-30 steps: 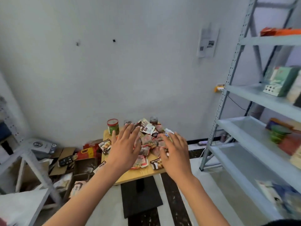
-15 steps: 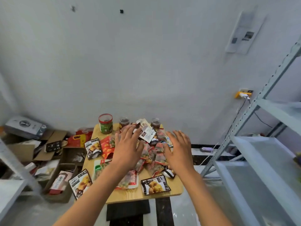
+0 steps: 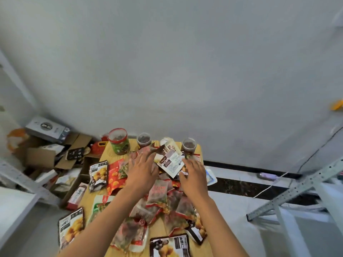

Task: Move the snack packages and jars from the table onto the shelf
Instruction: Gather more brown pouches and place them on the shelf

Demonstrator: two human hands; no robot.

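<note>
crinkly foil snack packages (image 3: 157, 193) heaped on pale wood table (image 3: 109, 152), left hand (image 3: 142, 169) and right hand (image 3: 193, 176) spread flat above

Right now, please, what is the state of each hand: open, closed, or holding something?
Left hand: open, fingers spread over the snack packages, holding nothing.
Right hand: fingers slightly curled over the pile; a grip cannot be told.

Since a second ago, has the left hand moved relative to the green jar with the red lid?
Yes. The left hand has moved forward over the package pile, closer to the green jar; its fingertips now reach nearly level with the jar's base.
</note>
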